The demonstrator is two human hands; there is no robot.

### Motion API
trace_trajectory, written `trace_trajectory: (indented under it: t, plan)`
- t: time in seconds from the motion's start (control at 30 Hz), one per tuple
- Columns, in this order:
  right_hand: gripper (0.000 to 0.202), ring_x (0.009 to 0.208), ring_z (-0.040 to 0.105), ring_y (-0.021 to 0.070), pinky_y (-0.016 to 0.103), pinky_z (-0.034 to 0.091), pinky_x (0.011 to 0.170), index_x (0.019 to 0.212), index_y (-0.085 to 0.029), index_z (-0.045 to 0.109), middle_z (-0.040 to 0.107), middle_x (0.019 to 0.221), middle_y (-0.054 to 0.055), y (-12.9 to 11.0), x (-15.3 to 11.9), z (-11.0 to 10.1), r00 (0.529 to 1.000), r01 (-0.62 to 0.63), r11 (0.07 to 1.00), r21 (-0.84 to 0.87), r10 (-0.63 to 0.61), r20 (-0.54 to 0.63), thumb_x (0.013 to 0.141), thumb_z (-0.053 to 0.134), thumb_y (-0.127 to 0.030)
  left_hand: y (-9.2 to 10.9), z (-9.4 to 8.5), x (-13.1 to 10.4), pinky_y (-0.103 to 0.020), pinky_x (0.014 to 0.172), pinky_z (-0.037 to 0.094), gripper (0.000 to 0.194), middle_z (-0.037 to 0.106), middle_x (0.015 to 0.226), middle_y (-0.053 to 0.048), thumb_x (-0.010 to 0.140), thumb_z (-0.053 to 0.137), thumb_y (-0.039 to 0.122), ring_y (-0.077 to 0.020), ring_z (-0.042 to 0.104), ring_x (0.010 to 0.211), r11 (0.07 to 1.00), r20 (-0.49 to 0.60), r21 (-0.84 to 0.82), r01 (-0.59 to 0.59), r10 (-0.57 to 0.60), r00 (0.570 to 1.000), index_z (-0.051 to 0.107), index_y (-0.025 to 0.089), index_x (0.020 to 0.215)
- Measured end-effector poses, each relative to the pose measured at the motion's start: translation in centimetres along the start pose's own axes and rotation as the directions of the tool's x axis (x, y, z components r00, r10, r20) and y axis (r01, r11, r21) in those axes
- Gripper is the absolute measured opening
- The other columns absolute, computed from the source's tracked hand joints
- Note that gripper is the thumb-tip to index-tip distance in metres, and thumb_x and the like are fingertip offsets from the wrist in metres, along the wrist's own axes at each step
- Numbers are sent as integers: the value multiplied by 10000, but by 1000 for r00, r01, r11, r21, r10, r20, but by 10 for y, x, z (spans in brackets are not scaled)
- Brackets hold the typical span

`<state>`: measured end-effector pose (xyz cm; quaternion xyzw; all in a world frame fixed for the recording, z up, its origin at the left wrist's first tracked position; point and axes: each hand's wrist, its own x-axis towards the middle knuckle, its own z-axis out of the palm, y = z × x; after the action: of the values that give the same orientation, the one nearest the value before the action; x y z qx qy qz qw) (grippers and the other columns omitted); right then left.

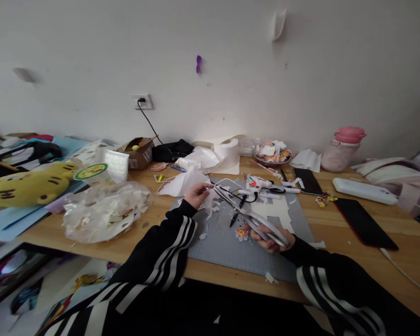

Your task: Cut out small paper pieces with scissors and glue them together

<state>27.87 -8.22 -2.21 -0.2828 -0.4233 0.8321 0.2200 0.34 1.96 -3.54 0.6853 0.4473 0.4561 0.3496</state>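
Silver-grey scissors (247,213) are in my right hand (273,239), fingers wrapped round their handles. The blades point up and left toward my left hand (198,194). My left hand has its fingers pressed together near the blade tips; what they hold, if anything, is too small to tell. Under both hands lies a grey cutting mat (213,254) with white paper scraps. A small orange-and-pink cutout (241,234) rests on it below the scissors. Beyond them are a white glue gun (259,183) and a black pen (234,218).
A clear plastic bag (105,212) and a yellow plush toy (31,186) lie at the left. Toward the wall stand a cardboard box (136,154), a white tape roll (227,153) and a bowl of scraps (273,153). Two phones (366,223) and a pink-lidded bottle (341,149) are at the right.
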Motion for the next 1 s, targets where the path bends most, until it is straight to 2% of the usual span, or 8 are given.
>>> trace_trajectory:
  t: [0.07, 0.17, 0.27, 0.33, 0.43, 0.67, 0.8, 1.0]
  plan:
    - [497, 334, 208, -17, 126, 138, 287, 920, -188, 611, 429, 598, -84, 0, 0, -2, 1000, 1, 995, -95, -4, -29, 589, 719, -543, 3, -3, -1, -415, 719, 476, 358, 659, 857, -90, 639, 605, 497, -239, 579, 772, 1000, 19, 4, 7, -7, 1000, 651, 206, 843]
    - [500, 377, 293, 18, 168, 270, 343, 849, -170, 615, 424, 579, -71, -2, -1, -7, 987, 83, 939, -333, -124, -105, 617, 665, -609, 7, -8, -3, -441, 749, 467, 283, 676, 954, -51, 658, 617, 479, -262, 575, 830, 999, 69, 32, 27, -29, 997, 670, 279, 851]
    - [548, 576, 496, 100, 247, 450, 574, 789, -160, 624, 529, 652, -20, -8, -3, -12, 967, 150, 849, -507, -234, -106, 559, 679, -654, 13, -12, -5, -446, 781, 456, 246, 679, 959, -37, 664, 615, 473, -271, 570, 872, 1000, 102, 25, -19, 16, 995, 681, 307, 833]
    - [604, 743, 568, 167, 327, 467, 756, 834, -154, 639, 602, 770, 23, -13, -6, -15, 971, 136, 805, -578, -225, -85, 550, 661, -686, 18, -12, -7, -420, 753, 458, 266, 674, 950, -72, 673, 604, 461, -259, 578, 851, 996, 127, 8, -88, 86, 988, 690, 262, 828]
    - [710, 906, 587, 242, 418, 422, 893, 960, -131, 643, 639, 926, 85, -20, -12, -21, 981, 99, 736, -670, -187, -60, 585, 591, -731, 25, -10, -10, -346, 663, 447, 293, 666, 982, -112, 711, 570, 423, -214, 585, 775, 988, 238, 26, -153, 142, 961, 690, 197, 854]
    - [742, 980, 584, 281, 441, 426, 898, 1038, -138, 646, 651, 971, 95, -23, -19, -37, 995, 36, 651, -758, -91, -31, 606, 561, -735, 30, -5, -14, -276, 566, 392, 292, 667, 974, -124, 655, 568, 315, -183, 572, 719, 978, 438, 19, -206, 177, 881, 688, 169, 878]
    - [688, 956, 596, 263, 407, 444, 874, 1014, -139, 656, 654, 943, 74, -27, -21, -37, 999, 40, 638, -769, -29, 28, 627, 578, -703, 32, -4, -18, -292, 604, 400, 320, 669, 993, -128, 613, 585, 272, -224, 583, 827, 982, 539, 2, -189, 158, 827, 699, 177, 897]
    - [706, 964, 602, 266, 392, 448, 868, 1011, -120, 655, 651, 986, 91, -26, -19, -42, 1000, 11, 632, -775, -2, 12, 598, 612, -690, 36, -4, -23, -283, 599, 362, 327, 676, 1013, -113, 631, 595, 284, -208, 585, 810, 991, 579, -11, -133, 114, 807, 707, 176, 918]
